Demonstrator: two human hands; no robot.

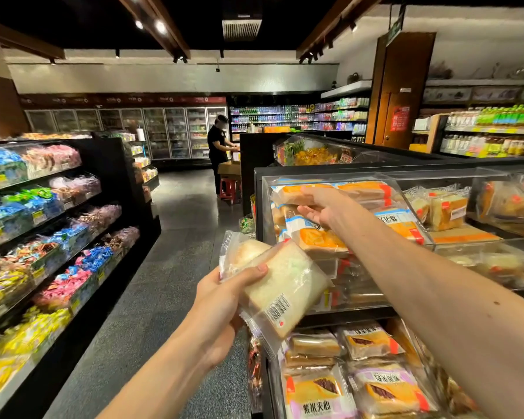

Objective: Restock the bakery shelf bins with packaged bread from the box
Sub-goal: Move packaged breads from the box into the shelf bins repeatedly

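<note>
Clear plastic wrapping is covering the two pale bread packs [285, 282] that the left hand [221, 300] is gripping, with the thumb lying across the top and the fingers curling underneath, just beside the near left end of the bakery shelf. The right hand [321, 207] is reaching into the upper acrylic bin [330, 176] and is pinching an orange-labelled bread pack [360, 190], thumb above and fingers below, at the top of the stack filling that bin. On the lower level, near right, purple-labelled bread packs [384, 385] are lying flat in rows. Across the aisle on the left, a candy shelf [109, 164] is displaying brightly wrapped sweets in tiers. Far down the aisle, a person in black [217, 146] is standing beside a cardboard box [229, 168] that is sitting on a red stool [230, 187].
</note>
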